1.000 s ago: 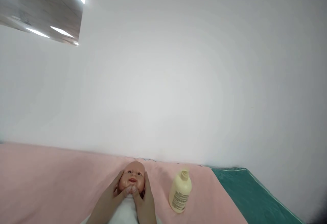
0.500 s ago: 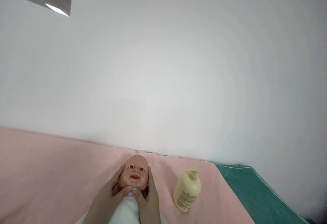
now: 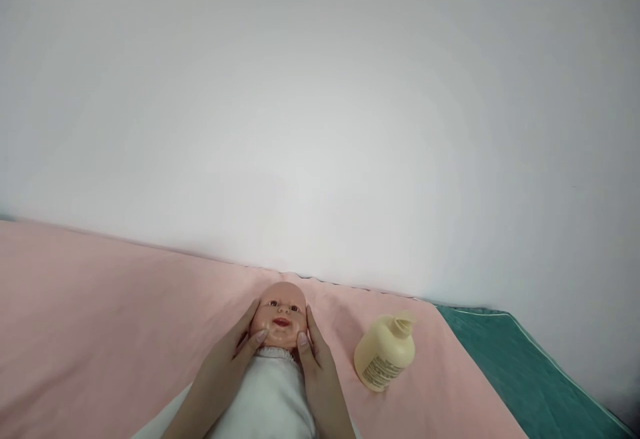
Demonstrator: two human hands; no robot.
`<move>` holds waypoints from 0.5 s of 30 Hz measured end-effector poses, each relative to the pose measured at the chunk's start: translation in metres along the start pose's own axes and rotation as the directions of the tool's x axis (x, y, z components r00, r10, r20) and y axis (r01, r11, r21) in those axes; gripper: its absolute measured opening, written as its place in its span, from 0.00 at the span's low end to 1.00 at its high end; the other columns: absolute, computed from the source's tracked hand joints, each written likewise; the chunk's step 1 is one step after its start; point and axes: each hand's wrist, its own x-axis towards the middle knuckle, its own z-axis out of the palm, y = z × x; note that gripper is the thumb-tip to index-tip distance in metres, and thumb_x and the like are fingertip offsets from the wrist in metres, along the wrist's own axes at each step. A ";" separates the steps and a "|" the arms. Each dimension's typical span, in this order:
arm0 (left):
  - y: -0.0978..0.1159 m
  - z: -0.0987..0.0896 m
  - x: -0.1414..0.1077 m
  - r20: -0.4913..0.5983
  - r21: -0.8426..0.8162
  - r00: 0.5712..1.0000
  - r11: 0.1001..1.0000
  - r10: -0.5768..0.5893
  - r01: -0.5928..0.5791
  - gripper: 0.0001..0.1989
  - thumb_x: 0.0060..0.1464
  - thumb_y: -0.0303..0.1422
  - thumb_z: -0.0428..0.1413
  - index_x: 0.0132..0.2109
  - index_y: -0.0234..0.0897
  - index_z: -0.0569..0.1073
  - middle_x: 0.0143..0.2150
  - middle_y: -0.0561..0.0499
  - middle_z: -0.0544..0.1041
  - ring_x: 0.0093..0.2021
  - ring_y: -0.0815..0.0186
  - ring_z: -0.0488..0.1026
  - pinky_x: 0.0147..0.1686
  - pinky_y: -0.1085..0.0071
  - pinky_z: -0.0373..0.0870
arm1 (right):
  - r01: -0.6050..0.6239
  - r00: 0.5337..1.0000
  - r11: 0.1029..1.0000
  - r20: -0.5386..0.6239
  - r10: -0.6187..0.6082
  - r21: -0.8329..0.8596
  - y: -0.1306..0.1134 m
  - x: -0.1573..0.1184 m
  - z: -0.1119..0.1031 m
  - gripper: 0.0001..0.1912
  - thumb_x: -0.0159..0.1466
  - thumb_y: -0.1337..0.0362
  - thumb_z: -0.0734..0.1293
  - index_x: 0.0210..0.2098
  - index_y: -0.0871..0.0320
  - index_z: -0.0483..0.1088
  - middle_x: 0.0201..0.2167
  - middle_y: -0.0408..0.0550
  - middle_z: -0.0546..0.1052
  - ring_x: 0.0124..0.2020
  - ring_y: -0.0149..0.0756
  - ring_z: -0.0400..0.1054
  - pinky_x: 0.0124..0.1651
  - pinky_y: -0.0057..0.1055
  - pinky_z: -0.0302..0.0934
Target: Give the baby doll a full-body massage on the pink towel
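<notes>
A baby doll [image 3: 283, 312] in a white garment [image 3: 273, 392] with a ruffled collar lies face up. My left hand [image 3: 240, 349] cups the left side of its head, the thumb on the cheek beside the mouth. On the other side my right hand [image 3: 316, 355] does the same, its thumb at the edge of the jaw. Both sets of fingers are curved along the sides of the head, and the doll's ears are hidden behind them. To the right of my right hand stands a pale yellow pump bottle [image 3: 385, 355] with printed text, touched by neither hand.
A pink cloth [image 3: 125, 332] lies under the doll and bottle. Green quilted fabric [image 3: 510, 359] with a light edge shows at the right. A white wall [image 3: 320, 125] rises directly behind.
My thumbs have moved apart from the middle of the doll's chin out to its cheeks. The view has tilted down and shifted slightly left, so more of the white garment shows.
</notes>
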 end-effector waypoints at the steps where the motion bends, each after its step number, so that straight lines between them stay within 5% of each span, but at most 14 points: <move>1: 0.001 0.000 -0.001 -0.013 -0.006 1.000 1.000 0.007 -0.008 0.30 0.54 0.43 0.55 0.63 0.44 0.64 0.63 0.51 0.66 0.64 0.54 0.60 0.64 0.58 0.52 | 0.001 1.000 1.000 -0.002 -0.001 0.006 0.000 0.000 0.000 0.34 0.64 0.45 0.61 0.65 0.51 0.55 0.67 0.41 0.54 0.68 0.40 0.44 0.68 0.41 0.38; 5: 0.003 0.000 -0.003 -0.033 -0.031 0.999 0.999 0.016 -0.017 0.30 0.54 0.43 0.56 0.63 0.44 0.65 0.64 0.51 0.65 0.65 0.53 0.59 0.64 0.57 0.52 | -0.016 1.000 1.000 -0.007 0.016 0.015 -0.005 -0.002 0.000 0.34 0.64 0.43 0.60 0.65 0.50 0.56 0.67 0.40 0.55 0.68 0.40 0.44 0.68 0.41 0.39; 9: 0.006 0.002 -0.002 0.020 -0.106 0.999 0.994 -0.035 0.037 0.37 0.49 0.43 0.60 0.65 0.40 0.62 0.64 0.46 0.65 0.63 0.53 0.62 0.60 0.61 0.61 | -0.024 1.000 1.000 0.010 0.024 0.008 -0.011 -0.004 0.003 0.38 0.62 0.45 0.64 0.66 0.51 0.52 0.67 0.42 0.53 0.68 0.41 0.44 0.68 0.39 0.41; 15: 0.010 0.004 -0.007 0.065 -0.027 0.998 0.999 -0.016 0.018 0.43 0.49 0.42 0.60 0.68 0.37 0.53 0.65 0.44 0.63 0.63 0.52 0.62 0.58 0.62 0.64 | 0.092 0.996 0.996 0.004 -0.092 0.000 0.000 -0.002 0.014 0.43 0.60 0.50 0.69 0.68 0.57 0.48 0.68 0.48 0.51 0.68 0.44 0.44 0.67 0.40 0.46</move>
